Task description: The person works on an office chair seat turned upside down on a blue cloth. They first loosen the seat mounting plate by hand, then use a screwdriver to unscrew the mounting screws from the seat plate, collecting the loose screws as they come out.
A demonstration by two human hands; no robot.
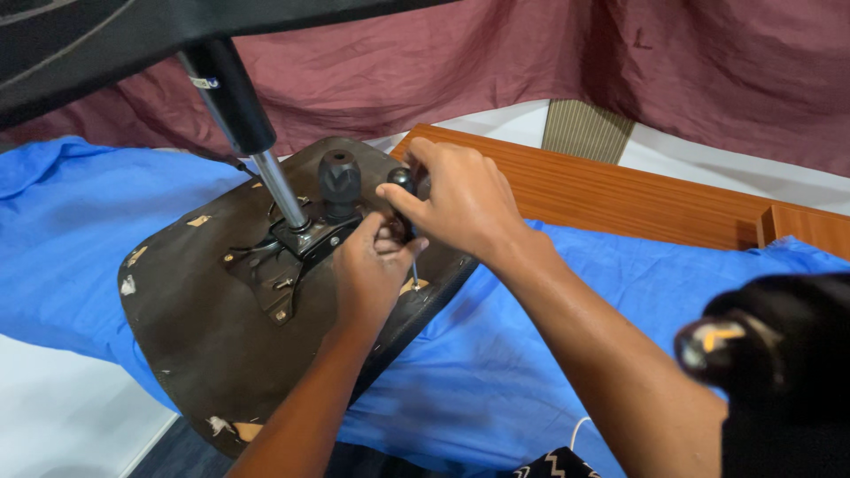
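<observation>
both hands grip a slim screwdriver [409, 230]: right hand [460, 199] closed over its black handle, left hand [372, 265] pinching the metal shaft, above the upturned, scuffed dark seat base [204, 310] on blue cloth [71, 239].

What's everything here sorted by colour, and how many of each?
Blue: 1, the blue sheet
Maroon: 1, the maroon curtain
Brown: 2, the upturned chair seat and the wooden board
Black: 2, the round knob and the screwdriver handle gripped by the right hand, with the left hand beneath
Silver: 1, the gas-lift rod
Total: 7
</observation>
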